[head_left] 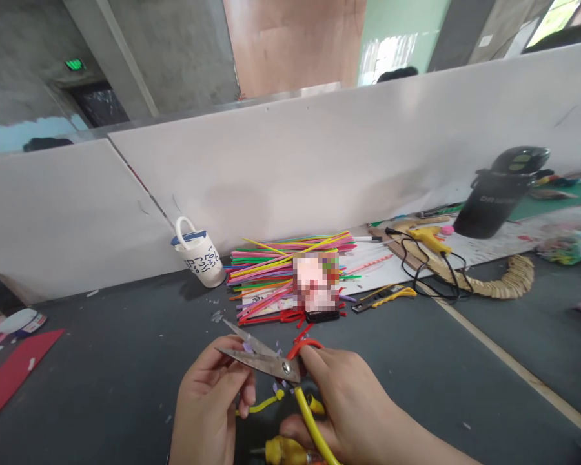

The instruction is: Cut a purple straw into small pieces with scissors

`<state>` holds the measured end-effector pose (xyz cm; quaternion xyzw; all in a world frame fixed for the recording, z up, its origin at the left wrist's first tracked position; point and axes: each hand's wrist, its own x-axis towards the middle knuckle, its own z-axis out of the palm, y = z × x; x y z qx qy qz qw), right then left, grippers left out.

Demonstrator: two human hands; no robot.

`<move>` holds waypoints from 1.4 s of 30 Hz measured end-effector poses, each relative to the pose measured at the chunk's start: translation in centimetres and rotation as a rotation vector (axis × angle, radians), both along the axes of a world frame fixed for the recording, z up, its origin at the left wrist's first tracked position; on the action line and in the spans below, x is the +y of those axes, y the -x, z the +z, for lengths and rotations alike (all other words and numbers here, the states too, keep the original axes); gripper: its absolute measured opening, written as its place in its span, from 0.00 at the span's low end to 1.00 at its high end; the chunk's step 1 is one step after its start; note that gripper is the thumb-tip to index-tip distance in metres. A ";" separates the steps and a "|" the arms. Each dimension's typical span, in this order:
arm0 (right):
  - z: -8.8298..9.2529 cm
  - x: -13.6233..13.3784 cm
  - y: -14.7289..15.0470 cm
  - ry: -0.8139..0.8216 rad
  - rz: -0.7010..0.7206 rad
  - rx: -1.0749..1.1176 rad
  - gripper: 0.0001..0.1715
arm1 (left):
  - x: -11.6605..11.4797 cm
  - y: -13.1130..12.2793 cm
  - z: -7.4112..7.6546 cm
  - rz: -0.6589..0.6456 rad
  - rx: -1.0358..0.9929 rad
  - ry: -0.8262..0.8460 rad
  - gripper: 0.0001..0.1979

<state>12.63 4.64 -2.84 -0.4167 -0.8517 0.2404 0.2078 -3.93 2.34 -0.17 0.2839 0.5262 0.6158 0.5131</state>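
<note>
My right hand (341, 394) grips a pair of scissors (266, 365) with one red and one yellow handle. The blades are spread and point left, toward my left hand (217, 394). Its fingers are curled together right by the blades; what they pinch is too small to make out. Small purple scraps (247, 347) lie about the blades and the left fingertips. Under the scissors, a yellow fuzzy stick (266, 405) with a knobbed end shows beside the left fingers. A yellow object with a dark tip (285, 451) lies below, partly hidden by the right hand.
Behind the hands lies a pile of coloured pipe cleaners (261, 274) with a pixelated patch over it. A white cup (201, 258) stands left of it. Rightward are a utility knife (383, 297), a yellow glue gun (430, 239) and a black tumbler (496, 197). Red card (22, 374) lies far left.
</note>
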 end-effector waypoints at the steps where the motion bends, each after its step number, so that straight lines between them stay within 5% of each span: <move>1: 0.1 0.0 0.0 0.004 0.002 0.000 0.29 | 0.0 0.0 0.0 0.001 -0.003 -0.003 0.06; 33: -0.6 -0.1 -0.1 -0.045 -0.059 -0.090 0.29 | 0.1 0.2 -0.1 -0.047 0.076 -0.044 0.07; 42: 0.5 0.3 -0.3 0.028 -0.051 -0.015 0.25 | 0.1 0.4 -0.2 -0.028 0.114 -0.019 0.07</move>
